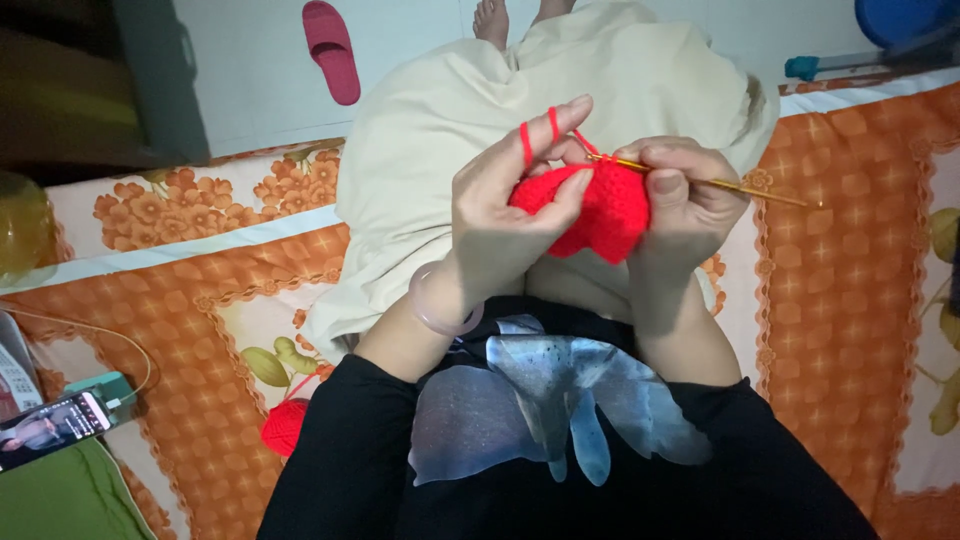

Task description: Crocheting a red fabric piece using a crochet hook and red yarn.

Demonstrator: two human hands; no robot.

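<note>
Our left hand point(500, 215) pinched the red crochet piece point(590, 205) over our lap, yarn point(527, 140) looped around two fingers. Our right hand point(685, 195) gripped the hook point(740, 187). Slack yarn tension could likely drop a stitch.

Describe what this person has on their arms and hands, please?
Both forearms are bare below black sleeves. The left hand has a pale translucent bangle at the wrist; the right hand wears nothing. Nails are short and unpainted.

My red crochet piece point(590, 212) sits bunched at the frame's centre. My gold crochet hook point(700, 180) lies nearly level, tip in its top edge. Red yarn point(527, 143) loops my left fingers point(540, 135).
</note>
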